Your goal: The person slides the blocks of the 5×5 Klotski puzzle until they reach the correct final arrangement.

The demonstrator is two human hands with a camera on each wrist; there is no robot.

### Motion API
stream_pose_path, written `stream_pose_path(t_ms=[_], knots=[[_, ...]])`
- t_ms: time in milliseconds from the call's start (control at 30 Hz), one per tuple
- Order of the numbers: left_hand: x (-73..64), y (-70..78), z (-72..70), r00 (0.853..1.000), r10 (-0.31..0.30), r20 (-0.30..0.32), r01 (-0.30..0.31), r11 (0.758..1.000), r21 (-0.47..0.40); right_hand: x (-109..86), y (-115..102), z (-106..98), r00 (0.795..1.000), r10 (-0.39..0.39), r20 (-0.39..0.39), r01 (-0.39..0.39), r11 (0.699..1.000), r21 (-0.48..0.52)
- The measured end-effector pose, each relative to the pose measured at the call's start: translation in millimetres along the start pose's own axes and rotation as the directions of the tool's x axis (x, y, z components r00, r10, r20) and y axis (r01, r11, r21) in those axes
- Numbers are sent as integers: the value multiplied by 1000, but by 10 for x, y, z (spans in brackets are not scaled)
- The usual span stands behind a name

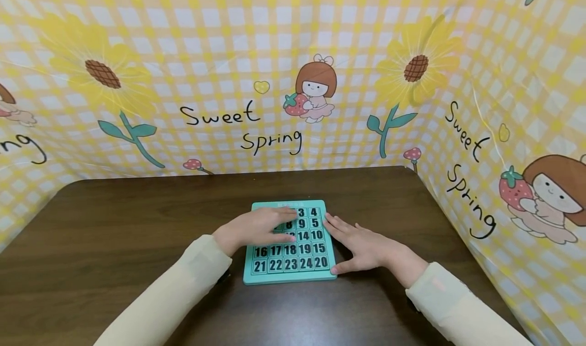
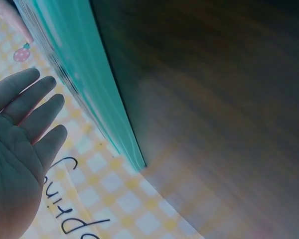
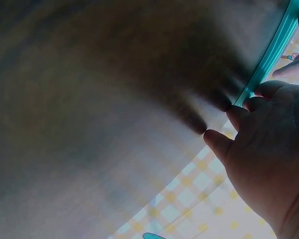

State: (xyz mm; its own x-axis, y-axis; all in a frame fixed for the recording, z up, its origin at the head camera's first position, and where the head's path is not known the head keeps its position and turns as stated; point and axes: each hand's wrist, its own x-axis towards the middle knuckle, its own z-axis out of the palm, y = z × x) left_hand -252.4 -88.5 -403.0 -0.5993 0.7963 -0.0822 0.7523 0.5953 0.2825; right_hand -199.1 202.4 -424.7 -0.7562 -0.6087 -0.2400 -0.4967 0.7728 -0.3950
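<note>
A teal number slide puzzle (image 1: 289,280) lies flat on the table, its tiles printed with black numbers. The lower rows read 16, 17, 18, 19, 15 and 21, 22, 23, 24, 20. My left hand (image 1: 258,228) reaches over the puzzle's left side with fingers extended, hiding several tiles of the upper rows. In the left wrist view, that hand's palm (image 2: 12,149) shows with straight, spread fingers beside the puzzle's teal edge (image 2: 84,64). My right hand (image 1: 366,245) rests at the puzzle's right edge, fingers and thumb spread. The right wrist view shows its fingers along the teal rim (image 3: 271,59).
The dark brown wooden table (image 1: 137,224) extends on both sides of the puzzle. A yellow checked cloth (image 1: 220,71) with flowers, cartoon figures and "Sweet Spring" lettering hangs behind the table and along its right side.
</note>
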Motion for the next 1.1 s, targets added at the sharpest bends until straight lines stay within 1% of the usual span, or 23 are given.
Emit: stream_pose_path(t_ms=[200,367,467,667,767,933,1100], knots=[[72,35,7,1000,-1,22,2,1000,-12,3,-5,-5,1000,-1,3,1,1000,-9],[79,-2,13,999,-21,29,21,1000,-20,0,-9,-8,1000,-3,-2,3,1000,-5],[43,-49,22,999,-29,24,29,999,-14,3,-4,-8,1000,-6,-3,6,1000,-7],[-83,-143,26,999,-38,4,38,999,-21,-1,6,-15,1000,-3,-4,3,1000,-13],[-127,-166,26,999,-39,-4,39,999,-29,-7,3,-23,1000,-4,-4,4,1000,-14],[-128,-116,2,999,-42,-11,42,999,-25,-9,1,-17,1000,-4,-8,4,1000,-10],[-37,-24,-1,1000,-7,0,7,1000,6,-4,-2,-11,1000,-9,-6,9,1000,-10]])
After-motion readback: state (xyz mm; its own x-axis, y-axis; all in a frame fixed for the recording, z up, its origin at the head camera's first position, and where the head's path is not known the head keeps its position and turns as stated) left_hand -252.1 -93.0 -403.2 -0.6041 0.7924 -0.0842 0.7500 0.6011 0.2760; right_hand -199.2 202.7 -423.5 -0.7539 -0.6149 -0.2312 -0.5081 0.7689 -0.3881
